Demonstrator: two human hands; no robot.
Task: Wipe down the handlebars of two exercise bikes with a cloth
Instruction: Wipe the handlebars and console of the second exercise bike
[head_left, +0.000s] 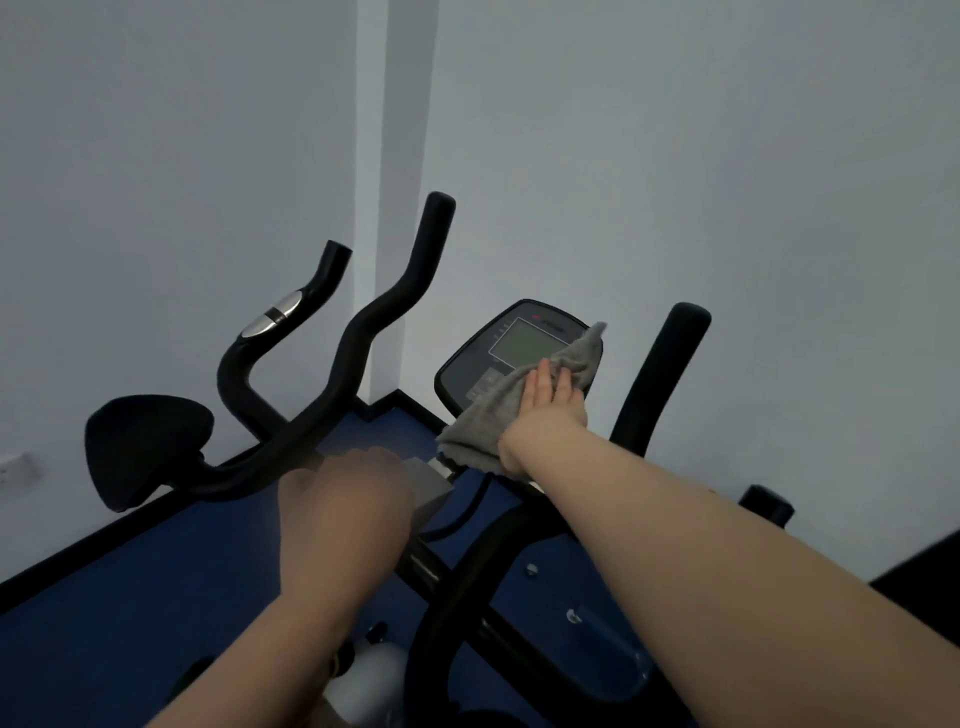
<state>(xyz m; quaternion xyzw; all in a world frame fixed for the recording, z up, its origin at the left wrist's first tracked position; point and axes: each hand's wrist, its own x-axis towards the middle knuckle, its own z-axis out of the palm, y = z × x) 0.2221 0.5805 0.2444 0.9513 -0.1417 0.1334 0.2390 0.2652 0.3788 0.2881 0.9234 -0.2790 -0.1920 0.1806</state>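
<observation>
while right hand (550, 402) fingers press flat on one cloth (498, 415), left hand (345, 499) blurred, cannot tell.

Looks like a small gym corner: an exercise bike's handlebars (363, 332), console (511, 353), blue floor (156, 597), bare walls (675, 156).

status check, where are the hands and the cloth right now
Right hand flat, pressing grey cloth on the bike console. Left hand blurred, low by the frame. Handlebars untouched, nothing blocking.
</observation>
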